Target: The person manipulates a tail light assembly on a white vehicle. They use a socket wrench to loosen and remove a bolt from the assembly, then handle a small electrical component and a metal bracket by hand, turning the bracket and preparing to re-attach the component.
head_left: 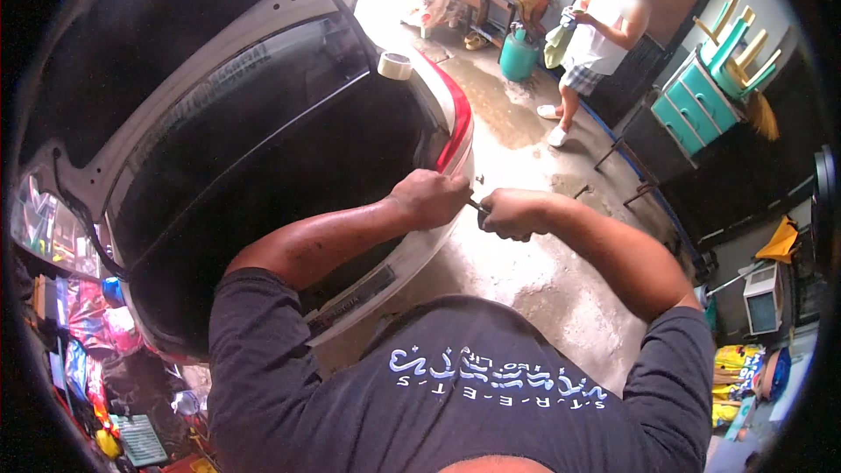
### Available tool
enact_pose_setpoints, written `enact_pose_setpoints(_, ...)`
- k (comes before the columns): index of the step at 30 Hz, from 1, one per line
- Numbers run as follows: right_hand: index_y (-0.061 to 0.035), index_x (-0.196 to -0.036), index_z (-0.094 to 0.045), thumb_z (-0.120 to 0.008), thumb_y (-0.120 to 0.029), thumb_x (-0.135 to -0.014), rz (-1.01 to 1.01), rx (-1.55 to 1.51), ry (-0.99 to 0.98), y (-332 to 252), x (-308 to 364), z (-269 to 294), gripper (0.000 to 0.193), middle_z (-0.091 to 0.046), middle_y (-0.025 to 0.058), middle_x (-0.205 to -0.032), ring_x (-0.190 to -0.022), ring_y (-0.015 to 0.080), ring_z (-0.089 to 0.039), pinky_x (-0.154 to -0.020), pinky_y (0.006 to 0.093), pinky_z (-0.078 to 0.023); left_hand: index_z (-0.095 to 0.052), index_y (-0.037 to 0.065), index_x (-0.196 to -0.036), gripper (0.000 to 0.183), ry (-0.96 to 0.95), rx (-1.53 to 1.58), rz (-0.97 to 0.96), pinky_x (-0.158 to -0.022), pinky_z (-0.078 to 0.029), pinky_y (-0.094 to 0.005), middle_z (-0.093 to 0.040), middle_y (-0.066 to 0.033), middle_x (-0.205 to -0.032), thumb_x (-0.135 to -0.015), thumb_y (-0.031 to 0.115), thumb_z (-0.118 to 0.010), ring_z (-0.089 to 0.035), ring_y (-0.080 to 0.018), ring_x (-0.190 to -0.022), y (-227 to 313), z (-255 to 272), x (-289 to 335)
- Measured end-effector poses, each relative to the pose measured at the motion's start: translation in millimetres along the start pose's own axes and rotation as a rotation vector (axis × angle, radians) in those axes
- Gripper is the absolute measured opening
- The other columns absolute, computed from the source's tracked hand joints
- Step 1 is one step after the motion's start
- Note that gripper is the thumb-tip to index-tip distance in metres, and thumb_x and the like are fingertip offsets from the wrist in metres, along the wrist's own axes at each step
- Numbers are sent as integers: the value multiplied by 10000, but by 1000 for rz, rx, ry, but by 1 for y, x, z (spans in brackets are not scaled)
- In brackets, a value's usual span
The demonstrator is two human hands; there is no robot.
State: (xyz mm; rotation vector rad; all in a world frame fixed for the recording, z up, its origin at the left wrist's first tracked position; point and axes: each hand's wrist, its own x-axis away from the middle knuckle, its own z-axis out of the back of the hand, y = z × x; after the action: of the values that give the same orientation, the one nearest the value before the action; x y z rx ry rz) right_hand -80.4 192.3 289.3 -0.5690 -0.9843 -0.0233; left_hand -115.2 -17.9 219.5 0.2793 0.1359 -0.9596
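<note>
Beside the rear corner of a light-coloured car (pixel 412 267) with its trunk lid raised, my left hand (pixel 431 198) is closed, knuckles up, just below the red tail light (pixel 457 123). A little to its right is my right hand (pixel 517 213), also closed, its fingers wrapped round a thin dark rod-like tool (pixel 477 206). The tool spans the short gap between my hands. Its left end goes in at the fingers of my left hand, which hide it. A roll of tape (pixel 395 65) rests on the car beside the trunk opening.
The raised trunk lid (pixel 79 144) stands at the left. Farther off, a person (pixel 604 26) holds a green cloth near a teal gas cylinder (pixel 519 57). Teal drawers (pixel 696 105) with stools on top stand at the right wall. Mixed goods (pixel 88 324) crowd the lower left.
</note>
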Motion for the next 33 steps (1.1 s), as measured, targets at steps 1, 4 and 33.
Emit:
enact_pose_setpoints(1,-55,-997,-681,-539,-113,-962,-46,274,3,-2,5,2,157,-639,72,-740,-569,253,-612,-551,395,-531,-565,87,-993,210,0,2,-6,-560,-581,-494,-677,-141,-668,-1000,291,-612,-727,-378,-641,6,4,1)
enact_pose_setpoints(4,-61,-1053,-706,-587,-185,-996,187,1153,39,-7,21,9,181,-757,148,-950,-816,328,-741,-712,452,-582,-629,107,-989,252,-239,173,19,-626,-561,-537,-689,-188,-745,-1025,355,-613,-718,-402,-714,19,2,6)
enact_pose_setpoints(33,-52,-998,-599,-447,-342,-1148,680,-1006,553,-34,-32,-55,360,-498,-10,-692,-541,104,-443,-494,287,-377,-621,91,-767,373,883,213,478,-531,-529,-423,-638,-163,-622,-988,370,-732,-671,-340,-554,-3,16,-57)
